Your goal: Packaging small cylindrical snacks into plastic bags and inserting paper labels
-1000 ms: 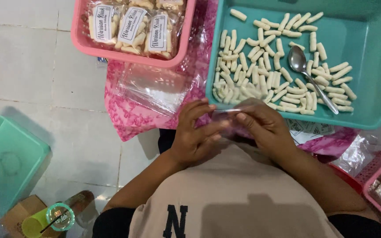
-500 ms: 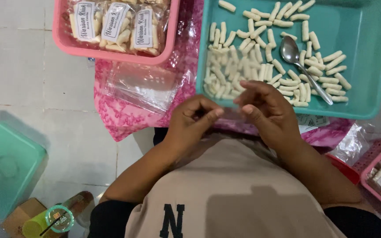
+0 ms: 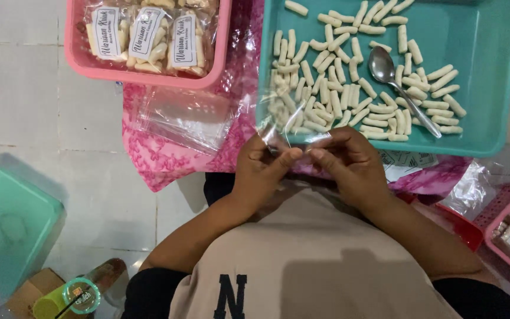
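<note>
Both hands have come closer together since a moment ago, and now a clear plastic bag [image 3: 293, 115] stands up between them, over the near rim of the teal tray [image 3: 479, 53]. Her left hand [image 3: 261, 168] and right hand [image 3: 349, 159] each pinch the bag's lower edge, fingertips almost touching. Pale finger-shaped snacks [image 3: 349, 88] and a metal spoon [image 3: 399, 88] lie in the tray. To the left, a pink basket [image 3: 149, 74] holds filled, labelled packets [image 3: 146, 35], with empty bags [image 3: 190, 118] on a pink cloth [image 3: 154, 159].
</note>
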